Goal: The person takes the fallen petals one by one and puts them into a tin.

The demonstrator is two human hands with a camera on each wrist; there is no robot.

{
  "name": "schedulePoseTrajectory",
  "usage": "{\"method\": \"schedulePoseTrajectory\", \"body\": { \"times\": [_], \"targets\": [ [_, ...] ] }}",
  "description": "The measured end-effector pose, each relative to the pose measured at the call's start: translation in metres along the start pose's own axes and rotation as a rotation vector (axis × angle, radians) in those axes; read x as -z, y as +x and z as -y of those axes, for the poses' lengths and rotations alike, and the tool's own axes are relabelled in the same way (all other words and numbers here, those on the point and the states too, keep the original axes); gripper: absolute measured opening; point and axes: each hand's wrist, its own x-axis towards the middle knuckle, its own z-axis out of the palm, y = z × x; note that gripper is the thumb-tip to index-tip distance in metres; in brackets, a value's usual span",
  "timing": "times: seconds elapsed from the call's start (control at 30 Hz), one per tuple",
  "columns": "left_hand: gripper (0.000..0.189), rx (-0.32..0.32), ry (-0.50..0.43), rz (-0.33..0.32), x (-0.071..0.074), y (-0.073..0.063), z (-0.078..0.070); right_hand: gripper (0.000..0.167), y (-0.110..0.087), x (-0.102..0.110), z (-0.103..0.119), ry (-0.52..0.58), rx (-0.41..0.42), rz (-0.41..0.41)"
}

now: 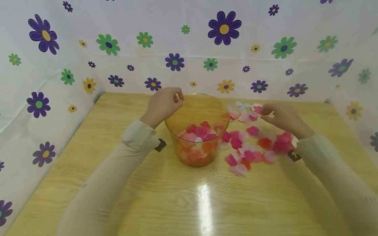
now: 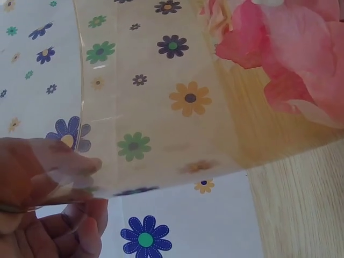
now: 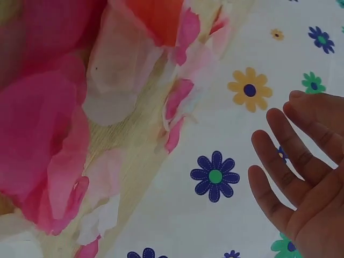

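A see-through amber tub (image 1: pixel 193 109) stands upright with pink, red, orange and pale fabric petals (image 1: pixel 203 132) in its bottom. My left hand (image 1: pixel 162 105) is at the tub's left rear rim. In the left wrist view, the thumb and fingers of the left hand (image 2: pixel 64 228) lie on both sides of the tub wall (image 2: pixel 145 107), gripping the rim. To the right of the tub, loose petals (image 1: pixel 236 141) are scattered on the table. Above these hovers my right hand (image 1: pixel 283 119); the right wrist view shows its loosely bent fingers (image 3: pixel 279 156) holding nothing.
The wooden table (image 1: pixel 147 196) carries the tub and the scattered petals. A white cloth (image 1: pixel 124 19) printed with purple, green and yellow flowers hangs behind and at both sides. Some petals (image 1: pixel 245 106) lie near the back edge.
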Motion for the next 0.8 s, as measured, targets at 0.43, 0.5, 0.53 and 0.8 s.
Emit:
{"method": "schedulePoseTrajectory", "body": {
  "times": [0.43,0.5,0.53,0.8],
  "targets": [
    [0.012,0.008,0.045,0.046,0.012,-0.01,0.016,0.025,0.043,-0.044,0.059,-0.041,0.247,0.331],
    [0.012,0.015,0.053,0.059,0.012,-0.011,0.014,0.025,0.045,-0.051,0.066,-0.094,0.299,0.344],
    [0.013,0.016,0.058,0.061,0.012,-0.012,0.013,0.026,0.045,-0.053,0.069,-0.111,0.306,0.354],
    [0.011,0.028,0.067,0.006,0.009,-0.017,0.008,0.036,0.047,-0.066,0.072,-0.105,0.25,0.409]
  ]
}}
